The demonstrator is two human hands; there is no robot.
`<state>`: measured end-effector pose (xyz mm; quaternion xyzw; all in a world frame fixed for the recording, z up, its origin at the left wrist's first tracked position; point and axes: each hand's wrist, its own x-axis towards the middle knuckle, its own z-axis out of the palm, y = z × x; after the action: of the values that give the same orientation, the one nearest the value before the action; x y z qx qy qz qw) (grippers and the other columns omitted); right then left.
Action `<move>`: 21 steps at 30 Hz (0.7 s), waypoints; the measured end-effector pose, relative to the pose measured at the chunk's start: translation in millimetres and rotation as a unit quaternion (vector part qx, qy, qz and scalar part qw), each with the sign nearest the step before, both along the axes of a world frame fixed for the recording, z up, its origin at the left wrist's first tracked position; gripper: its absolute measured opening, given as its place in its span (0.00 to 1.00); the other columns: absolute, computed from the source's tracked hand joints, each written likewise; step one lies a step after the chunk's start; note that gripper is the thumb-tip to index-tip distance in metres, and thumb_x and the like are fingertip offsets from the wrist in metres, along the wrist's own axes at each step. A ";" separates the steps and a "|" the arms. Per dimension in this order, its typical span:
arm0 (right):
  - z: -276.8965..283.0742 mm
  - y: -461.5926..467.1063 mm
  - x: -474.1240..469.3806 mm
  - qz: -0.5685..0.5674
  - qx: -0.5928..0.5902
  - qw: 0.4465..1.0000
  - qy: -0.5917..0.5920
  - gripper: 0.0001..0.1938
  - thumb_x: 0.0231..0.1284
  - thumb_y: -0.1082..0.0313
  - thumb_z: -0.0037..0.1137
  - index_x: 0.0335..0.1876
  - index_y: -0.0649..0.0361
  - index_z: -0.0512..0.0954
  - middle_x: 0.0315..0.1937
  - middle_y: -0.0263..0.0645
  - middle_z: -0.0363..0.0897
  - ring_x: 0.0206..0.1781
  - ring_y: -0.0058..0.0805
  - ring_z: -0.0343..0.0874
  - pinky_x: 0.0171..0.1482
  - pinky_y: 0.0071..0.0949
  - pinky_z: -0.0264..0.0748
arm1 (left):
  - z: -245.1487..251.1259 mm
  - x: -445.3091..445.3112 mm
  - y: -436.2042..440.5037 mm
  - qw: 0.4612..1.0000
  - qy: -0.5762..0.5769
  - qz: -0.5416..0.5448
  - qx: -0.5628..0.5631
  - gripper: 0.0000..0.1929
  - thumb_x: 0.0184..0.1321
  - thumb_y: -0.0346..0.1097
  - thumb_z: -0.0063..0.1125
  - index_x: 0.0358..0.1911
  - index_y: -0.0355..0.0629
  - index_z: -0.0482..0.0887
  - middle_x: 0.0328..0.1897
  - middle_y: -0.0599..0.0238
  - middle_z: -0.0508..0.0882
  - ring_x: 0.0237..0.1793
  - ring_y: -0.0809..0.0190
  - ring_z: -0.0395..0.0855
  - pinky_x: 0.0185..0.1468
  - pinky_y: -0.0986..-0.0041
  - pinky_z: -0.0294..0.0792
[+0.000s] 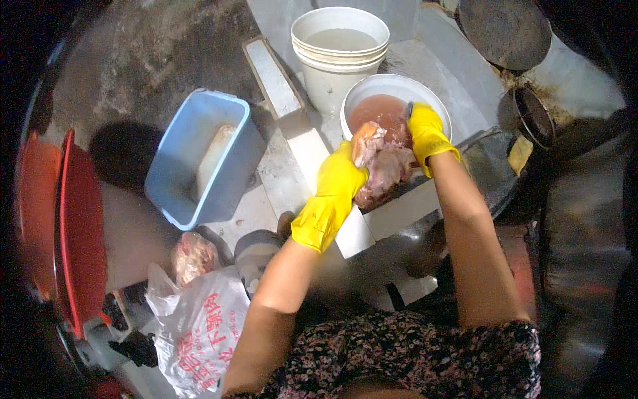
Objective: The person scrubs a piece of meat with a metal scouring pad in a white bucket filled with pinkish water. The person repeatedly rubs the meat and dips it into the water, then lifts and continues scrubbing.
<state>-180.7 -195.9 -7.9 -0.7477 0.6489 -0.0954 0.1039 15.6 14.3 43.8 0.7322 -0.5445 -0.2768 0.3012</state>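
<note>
A piece of raw meat [386, 172] hangs over the near rim of a round white bucket [347, 107], which holds pinkish, cloudy water. My left hand [336, 187], in a yellow rubber glove, grips the meat from its left side. My right hand [429, 130], in a matching glove, is at the bucket's right inner side, above the water; a small dark object shows at its fingertips. The right fingers are mostly hidden, so what they hold is unclear.
Stacked white buckets [341, 65] with water stand behind. A blue plastic bin [237, 144] is at the left, beyond a white-tiled ledge [309, 154]. Bagged raw meat [194, 257] and a printed plastic bag [199, 329] lie at the lower left, near red basins [82, 229]. Round dark lids are upper right.
</note>
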 end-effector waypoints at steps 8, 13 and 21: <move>14.3 5.9 2.7 0.127 0.194 0.971 0.048 0.14 0.60 0.65 0.59 0.50 0.59 0.82 0.46 0.46 0.84 0.47 0.38 0.83 0.48 0.36 0.78 | -24.6 11.3 -12.9 0.990 0.140 -0.004 -0.011 0.31 0.42 0.32 0.73 0.56 0.36 0.80 0.50 0.49 0.87 0.52 0.47 0.85 0.57 0.64 0.75; 52.4 66.8 22.3 0.289 -0.063 0.911 -0.287 0.16 0.58 0.69 0.63 0.52 0.62 0.80 0.46 0.46 0.84 0.48 0.38 0.83 0.52 0.34 0.77 | -16.7 9.4 -19.7 0.996 0.081 0.011 0.026 0.29 0.42 0.31 0.73 0.53 0.36 0.82 0.48 0.51 0.89 0.50 0.49 0.87 0.56 0.65 0.75; 31.4 77.4 64.7 0.184 -0.197 0.937 -0.221 0.22 0.59 0.66 0.62 0.60 0.61 0.78 0.52 0.50 0.82 0.58 0.48 0.80 0.64 0.40 0.73 | 19.3 -4.8 4.7 0.998 -0.054 -0.011 0.016 0.32 0.54 0.38 0.63 0.65 0.39 0.74 0.51 0.39 0.85 0.53 0.37 0.83 0.56 0.54 0.74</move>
<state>-116.0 -118.5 23.5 -0.8194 0.4288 -0.3638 0.1110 10.8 18.9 63.0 0.7450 -0.5635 -0.2486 0.2563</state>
